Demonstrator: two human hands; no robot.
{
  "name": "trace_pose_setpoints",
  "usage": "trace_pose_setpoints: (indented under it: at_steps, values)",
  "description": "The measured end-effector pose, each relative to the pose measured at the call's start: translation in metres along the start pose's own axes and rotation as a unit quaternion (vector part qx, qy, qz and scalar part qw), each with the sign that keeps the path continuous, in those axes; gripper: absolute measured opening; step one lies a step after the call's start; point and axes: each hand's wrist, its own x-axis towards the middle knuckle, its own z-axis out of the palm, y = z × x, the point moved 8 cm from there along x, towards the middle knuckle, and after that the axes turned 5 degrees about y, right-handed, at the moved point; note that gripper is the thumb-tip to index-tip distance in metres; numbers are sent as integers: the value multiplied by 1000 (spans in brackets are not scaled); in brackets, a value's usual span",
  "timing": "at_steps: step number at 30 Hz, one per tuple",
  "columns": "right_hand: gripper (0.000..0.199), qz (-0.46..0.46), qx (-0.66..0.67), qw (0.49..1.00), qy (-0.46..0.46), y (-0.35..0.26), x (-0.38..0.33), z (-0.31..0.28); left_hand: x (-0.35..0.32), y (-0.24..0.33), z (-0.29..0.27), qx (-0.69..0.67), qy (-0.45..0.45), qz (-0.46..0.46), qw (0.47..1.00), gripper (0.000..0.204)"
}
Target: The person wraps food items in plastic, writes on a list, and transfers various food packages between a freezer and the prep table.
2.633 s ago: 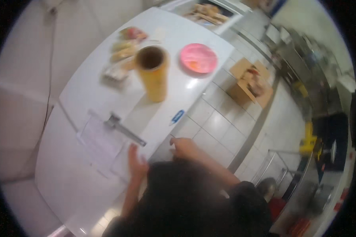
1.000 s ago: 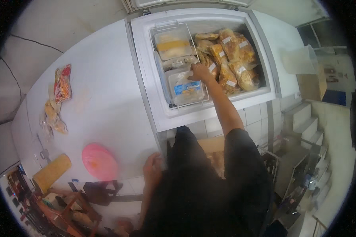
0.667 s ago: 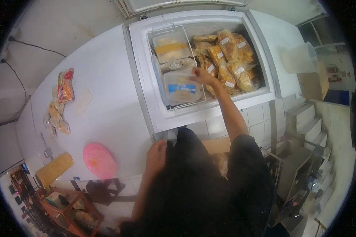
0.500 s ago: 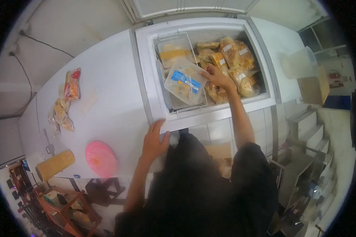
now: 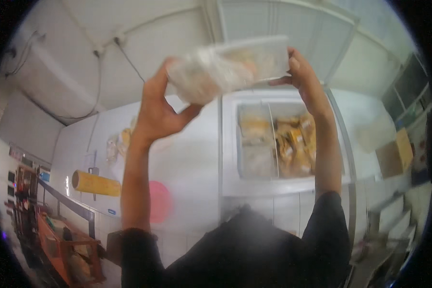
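Raised high in front of me is a translucent plastic container [image 5: 230, 67] with pale pieces inside, blurred by motion. My left hand [image 5: 161, 108] grips its left end, thumb below and fingers behind. At the right end my right hand [image 5: 300, 72] holds the container's edge between thumb and fingers. Below and beyond stands the open chest freezer [image 5: 283, 185]. Several bagged yellow-brown food packs [image 5: 293, 146] fill its right side, while clear containers [image 5: 255, 129] sit in the left part behind a wire divider.
On the white top to the left are a pink plate [image 5: 159, 201], a yellow cylinder [image 5: 96, 183] and some bagged food [image 5: 125, 139], partly hidden by my arm. A cardboard box [image 5: 396, 153] stands at the right. The raised freezer lid [image 5: 283, 33] leans at the back.
The container has come out of the freezer and up to the front of me. My left hand left the freezer's edge and took hold of it too. The view has tilted upward.
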Motion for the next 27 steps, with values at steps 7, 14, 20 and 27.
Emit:
trace_pose_setpoints:
  at_steps: [7, 14, 20, 27]
  values:
    - [57, -200, 31, 974, -101, -140, 24, 91, 77, 54, -116, -142, 18, -53, 988, 60]
    - [60, -295, 40, 945, -133, -209, 49, 109, 105, 82, -168, -151, 55, -33, 986, 54]
    - [60, -315, 6, 941, -126, -232, 54, 113, 108, 85, -189, -206, 69, -43, 975, 54]
    - [58, -307, 0, 937, -167, -241, 51, 126, 99, 76, -191, -288, 12, -80, 954, 57]
